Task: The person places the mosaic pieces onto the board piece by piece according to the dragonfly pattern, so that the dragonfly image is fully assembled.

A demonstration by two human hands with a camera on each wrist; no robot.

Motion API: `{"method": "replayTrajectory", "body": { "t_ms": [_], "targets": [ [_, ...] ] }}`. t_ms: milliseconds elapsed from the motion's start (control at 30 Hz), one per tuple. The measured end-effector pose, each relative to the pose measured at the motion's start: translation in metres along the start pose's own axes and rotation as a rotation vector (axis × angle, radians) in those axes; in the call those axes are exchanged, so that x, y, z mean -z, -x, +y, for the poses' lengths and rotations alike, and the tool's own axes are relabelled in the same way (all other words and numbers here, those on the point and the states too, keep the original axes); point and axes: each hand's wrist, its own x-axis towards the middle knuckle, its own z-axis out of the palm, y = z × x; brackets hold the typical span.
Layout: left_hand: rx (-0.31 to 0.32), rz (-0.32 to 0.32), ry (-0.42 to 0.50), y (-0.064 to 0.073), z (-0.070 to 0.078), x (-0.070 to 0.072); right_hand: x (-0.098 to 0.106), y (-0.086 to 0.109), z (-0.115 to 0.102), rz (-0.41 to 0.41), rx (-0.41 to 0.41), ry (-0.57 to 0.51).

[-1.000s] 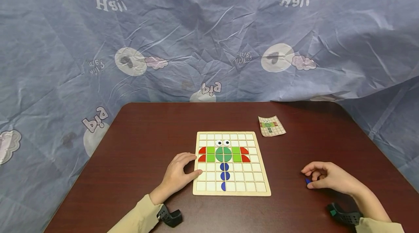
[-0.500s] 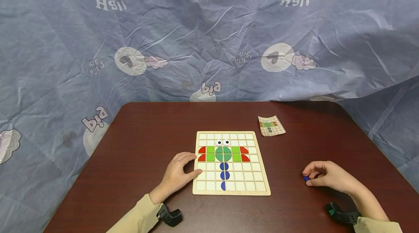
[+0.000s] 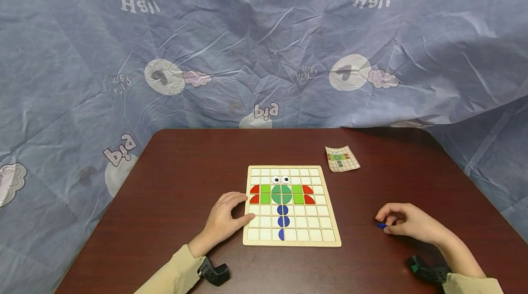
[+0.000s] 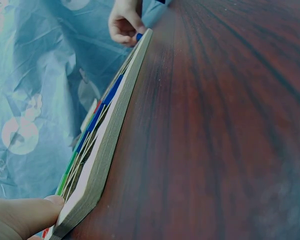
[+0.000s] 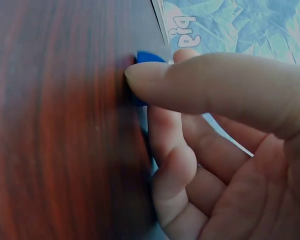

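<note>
A square wooden grid board [image 3: 317, 223] lies on the table, bearing several coloured flat pieces and two eye pieces in a dragonfly-like figure. At its left edge rests my left hand [image 3: 222, 220], thumb on the rim and fingertips against the side, apart from each other. In the left wrist view the thumb [image 4: 30, 215] touches the board's edge [image 4: 110, 145]. Right of the board, low over the table, my right hand [image 3: 412, 224] pinches a small blue piece [image 3: 381, 225] between thumb and fingers. The right wrist view shows this blue piece [image 5: 149, 57] mostly hidden behind the thumb.
A small pattern card [image 3: 343, 165] with a similar dragonfly figure lies beyond the board, to its right. The dark red-brown table [image 3: 198, 161] extends around the board. A blue printed cloth [image 3: 247, 55] hangs behind the far table edge.
My right hand has shifted slightly left with the blue piece, and the piece has turned in its fingers. My left hand and the board have stayed in place.
</note>
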Motion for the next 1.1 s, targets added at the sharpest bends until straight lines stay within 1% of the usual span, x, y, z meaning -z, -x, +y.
{"method": "replayTrajectory", "body": {
  "t_ms": [200, 300, 400, 533, 667, 767, 900, 1100],
  "targets": [
    [0.006, -0.006, -0.002, 0.0, 0.0, 0.0, -0.004, -0.007, -0.003, 0.033, 0.003, 0.063],
    [0.004, -0.005, 0.003, 0.0, 0.0, 0.001, -0.008, -0.015, -0.008, 0.045, 0.025, 0.066],
    [0.005, -0.004, 0.0, -0.001, 0.0, 0.0, -0.012, -0.024, -0.015, 0.044, 0.049, 0.047],
    [0.018, -0.013, 0.0, -0.001, 0.0, 0.0, -0.021, -0.039, -0.025, 0.03, 0.054, -0.007],
    [0.028, -0.021, 0.004, 0.0, 0.0, 0.0, -0.034, -0.058, -0.04, 0.015, 0.078, -0.058],
    [0.024, -0.019, 0.001, 0.0, 0.0, -0.001, -0.043, -0.072, -0.051, 0.0, 0.106, -0.069],
    [0.013, -0.017, -0.011, 0.0, 0.0, -0.001, -0.054, -0.089, -0.064, -0.03, 0.108, -0.07],
    [0.018, -0.018, -0.015, 0.0, 0.0, 0.0, -0.074, -0.109, -0.077, -0.05, 0.123, -0.036]
  ]
}}
